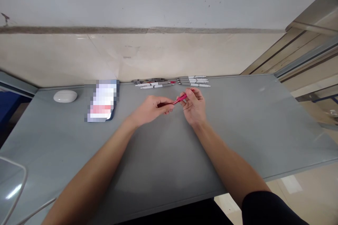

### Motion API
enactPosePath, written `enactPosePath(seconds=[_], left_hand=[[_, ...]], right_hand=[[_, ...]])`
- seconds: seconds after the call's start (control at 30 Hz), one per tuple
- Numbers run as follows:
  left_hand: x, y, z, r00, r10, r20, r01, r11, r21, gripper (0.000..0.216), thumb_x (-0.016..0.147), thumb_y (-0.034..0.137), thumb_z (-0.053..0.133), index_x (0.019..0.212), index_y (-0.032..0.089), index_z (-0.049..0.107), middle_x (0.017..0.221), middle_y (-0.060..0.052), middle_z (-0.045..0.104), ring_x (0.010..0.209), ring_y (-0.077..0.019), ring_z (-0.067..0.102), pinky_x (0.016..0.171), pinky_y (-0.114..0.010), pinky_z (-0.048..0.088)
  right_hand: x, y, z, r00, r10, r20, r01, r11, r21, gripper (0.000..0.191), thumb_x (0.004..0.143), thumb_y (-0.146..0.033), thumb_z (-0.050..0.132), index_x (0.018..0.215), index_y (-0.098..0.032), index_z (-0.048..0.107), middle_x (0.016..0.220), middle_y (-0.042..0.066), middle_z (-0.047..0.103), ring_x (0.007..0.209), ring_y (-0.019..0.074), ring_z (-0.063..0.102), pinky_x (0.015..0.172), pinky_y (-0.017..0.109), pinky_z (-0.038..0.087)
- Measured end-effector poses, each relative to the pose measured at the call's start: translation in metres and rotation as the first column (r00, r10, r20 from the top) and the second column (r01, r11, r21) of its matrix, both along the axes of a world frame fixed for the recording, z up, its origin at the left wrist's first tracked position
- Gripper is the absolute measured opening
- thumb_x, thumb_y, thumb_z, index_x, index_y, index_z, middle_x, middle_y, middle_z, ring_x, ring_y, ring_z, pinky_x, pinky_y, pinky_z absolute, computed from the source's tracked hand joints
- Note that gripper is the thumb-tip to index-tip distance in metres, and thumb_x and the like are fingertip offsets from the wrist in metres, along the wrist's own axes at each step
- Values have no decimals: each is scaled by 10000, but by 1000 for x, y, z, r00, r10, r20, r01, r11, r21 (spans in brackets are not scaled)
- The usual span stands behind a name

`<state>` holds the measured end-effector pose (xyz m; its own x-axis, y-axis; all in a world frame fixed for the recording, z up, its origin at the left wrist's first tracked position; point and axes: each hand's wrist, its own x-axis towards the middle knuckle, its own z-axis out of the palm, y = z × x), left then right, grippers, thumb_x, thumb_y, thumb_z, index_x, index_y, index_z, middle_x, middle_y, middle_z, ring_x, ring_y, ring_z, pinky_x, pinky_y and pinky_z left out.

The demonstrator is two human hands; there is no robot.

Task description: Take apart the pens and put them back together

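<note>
The left hand (149, 110) and the right hand (195, 108) each pinch one end of a red pen (182, 97) in a closed grip, holding it over the grey table (163, 154), near two groups of pens (194, 81) that lie along the table's rear edge.

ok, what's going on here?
A person is holding a pinkish-red pen above a grey table, left hand on one end, right hand on the other. Beyond the hands, a left group of pens and a right group of pens lie along the far edge. A phone and a white rounded case lie off to the left.
</note>
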<state>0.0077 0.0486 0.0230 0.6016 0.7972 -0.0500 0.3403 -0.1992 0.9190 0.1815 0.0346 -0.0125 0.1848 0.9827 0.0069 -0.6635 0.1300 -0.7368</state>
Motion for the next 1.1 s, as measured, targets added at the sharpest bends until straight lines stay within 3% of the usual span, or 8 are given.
enactPosePath(seconds=[0.1,0.2,0.37,0.57,0.7,0.93,1.0,1.1], left_hand=[[2,0,-4,997,72,-26,-70,995,71,261,867,406,568,848,180,696,699,5,611,677,-124,551,648,-238,445],[1,2,-5,999,49,-15,-49,998,46,276,872,416,559,863,179,699,733,-4,634,693,-128,567,662,-240,459],[-6,4,0,994,-96,45,99,992,-81,311,896,431,531,827,165,676,760,-19,647,688,-119,586,659,-233,467],[-7,2,6,974,-210,82,224,947,-230,349,915,445,502,823,151,667,763,-32,640,666,-112,575,631,-234,454],[-5,2,2,984,-160,81,172,967,-187,343,900,453,522,805,158,668,739,-25,632,664,-117,575,624,-234,453],[2,-2,-4,995,100,19,-102,989,105,270,838,433,606,820,183,706,704,0,617,655,-127,531,617,-246,430],[4,-3,-4,994,113,3,-112,983,146,280,849,434,586,793,184,701,684,5,601,648,-124,519,606,-241,420],[3,-2,-3,997,69,19,-71,994,82,295,857,442,572,806,180,697,696,0,611,648,-124,538,620,-240,442]], right_hand=[[-2,1,0,998,-46,41,47,999,-23,178,700,-261,765,765,-247,600,709,-80,630,706,86,659,681,243,585],[-2,1,0,998,-43,51,43,999,-13,187,689,-266,774,767,-249,605,716,-80,629,708,87,659,677,244,587],[3,-1,0,996,85,18,-86,994,63,177,678,-280,789,790,-267,653,813,-81,645,759,90,679,687,244,601],[7,-2,0,980,193,-44,-186,974,130,169,671,-284,801,761,-285,659,769,-102,633,711,65,673,687,221,606],[6,-2,1,983,176,-44,-169,977,131,158,678,-278,798,753,-272,659,762,-102,633,679,60,667,692,222,605],[2,-3,3,999,28,27,-29,998,48,155,700,-273,775,744,-254,628,749,-92,617,696,70,666,698,232,596],[1,-3,3,999,-1,41,0,1000,25,159,702,-273,770,750,-253,620,747,-88,620,702,73,665,700,235,592],[0,-3,3,999,-18,46,17,1000,18,181,686,-279,777,768,-258,616,793,-83,636,710,79,662,690,247,591]])
